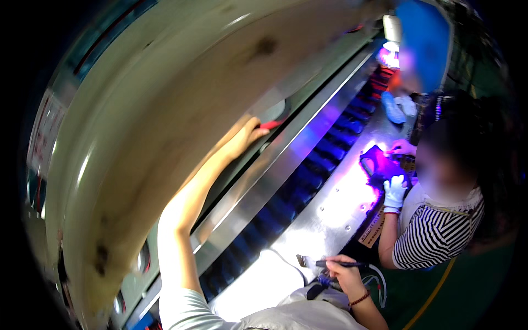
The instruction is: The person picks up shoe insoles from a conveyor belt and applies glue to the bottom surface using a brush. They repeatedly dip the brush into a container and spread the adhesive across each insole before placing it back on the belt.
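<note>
My left arm stretches forward beneath a large beige machine cover. At its end, my left hand [242, 138] is closed, its fingers bent at a red piece [270, 125] beside a dark round opening in the green-grey machine side. What it grips there is too small to make out. Close to my body, my right hand [345, 270] is closed around a slim black pen-shaped tool [352, 264], its tip pointing left. A white tube [383, 283] curves down near the tool's rear end. Under the tip, on the bright metal ledge [286, 242], lies a small dark piece [301, 260].
A row of dark rollers [300, 190] runs diagonally between the ledge and a steel rail [291, 154]. At right, a co-worker in a striped top [429, 236] handles a dark part [379, 165] under purple light, one hand in a white glove [394, 192]. The cover [165, 110] overhangs the left side.
</note>
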Demonstrator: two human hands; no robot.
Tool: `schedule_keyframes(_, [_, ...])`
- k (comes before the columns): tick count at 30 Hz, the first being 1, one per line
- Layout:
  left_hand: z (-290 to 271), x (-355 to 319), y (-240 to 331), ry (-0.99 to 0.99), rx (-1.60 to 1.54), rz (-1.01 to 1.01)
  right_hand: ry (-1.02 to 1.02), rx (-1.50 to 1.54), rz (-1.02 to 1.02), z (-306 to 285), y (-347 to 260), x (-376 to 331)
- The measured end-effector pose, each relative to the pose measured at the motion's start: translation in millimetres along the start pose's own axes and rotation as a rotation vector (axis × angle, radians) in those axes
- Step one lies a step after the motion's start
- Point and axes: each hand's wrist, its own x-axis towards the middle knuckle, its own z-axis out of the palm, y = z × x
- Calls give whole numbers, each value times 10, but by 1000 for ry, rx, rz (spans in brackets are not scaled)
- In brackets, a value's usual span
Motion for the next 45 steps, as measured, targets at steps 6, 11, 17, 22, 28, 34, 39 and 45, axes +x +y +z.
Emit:
schedule_keyframes(6, [-1403,-1925,1040,-6,145,-209,-234,-134,91,157,117,-93])
schedule_keyframes(11, [-1223,-2989,1767,977,-211,-488,-311,-191,179,291,285,-192])
schedule_keyframes(17, [-1055,-3076,2118,1565,-1375,-1007,-302,-257,188,429,512,-403])
schedule_keyframes(22, [-1444,-3586,2049,1035,-1953,-1235,-275,-266,85,428,711,-633])
schedule_keyframes(28, [-1197,-4597,2741,1010,-2304,-951,-255,-207,-9,325,792,-800])
schedule_keyframes(34, [-1381,-4724,3272,685,-1934,-1204,-288,-201,-121,537,590,-748])
schedule_keyframes(39, [-1016,-4885,3227,1013,-2320,-686,-549,-125,-110,808,399,-825])
schedule_keyframes(45, [-774,-4441,3100,1121,-2024,-1012,-857,-177,-9,1035,447,-778])
